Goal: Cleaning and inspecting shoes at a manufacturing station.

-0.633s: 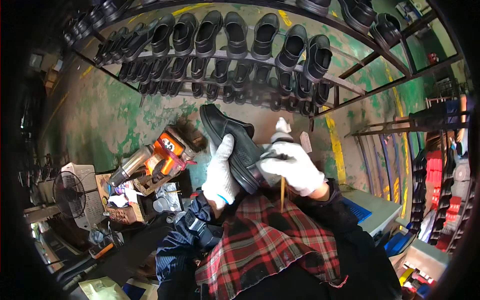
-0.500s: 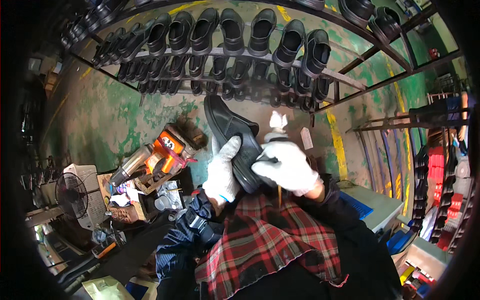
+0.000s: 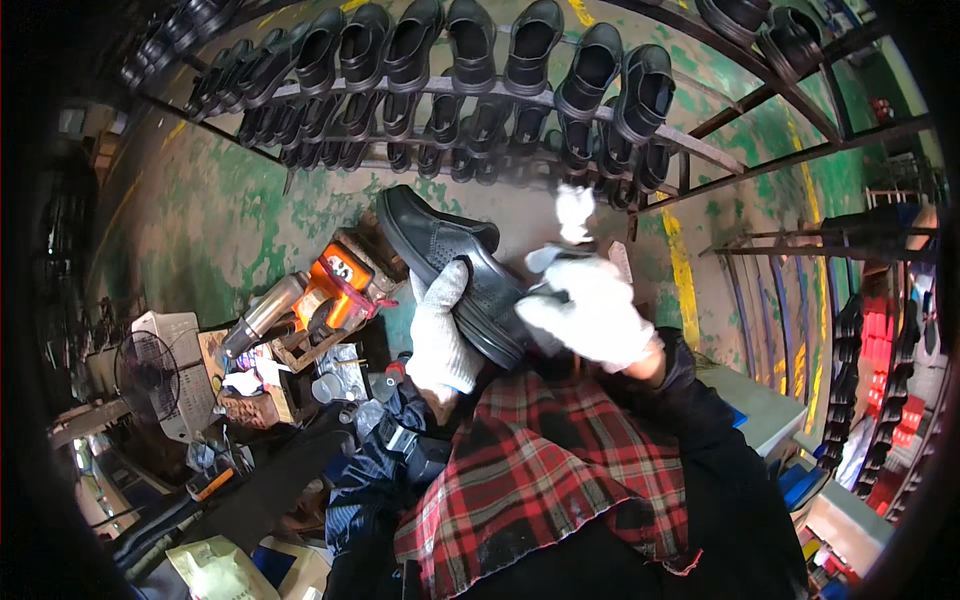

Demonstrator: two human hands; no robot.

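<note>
A black slip-on shoe [image 3: 440,235] with perforated sides tilts in front of me, its toe up and to the left. My left hand [image 3: 442,335], in a white knit glove, is closed round its side, thumb across the upper. Close to the shoe's heel is my right hand [image 3: 590,312], also gloved in white and smeared by motion. Its fingers look closed on a stick-like tool with a white cloth tuft [image 3: 575,213] above the fist; a bit of wood shows below. A red plaid cloth [image 3: 550,460] covers my lap.
Ahead, rows of black shoes [image 3: 470,45] stand on a metal rack [image 3: 700,150]. On the left are an orange device [image 3: 335,285], a silver heat gun-like cylinder [image 3: 265,312], cups, papers and a fan [image 3: 147,375]. A grey-green table [image 3: 755,405] lies at right.
The shoe has tilted further left, its toe moving left and slightly up. My right hand has shifted right with the white tuft, which has risen. The view has turned slightly.
</note>
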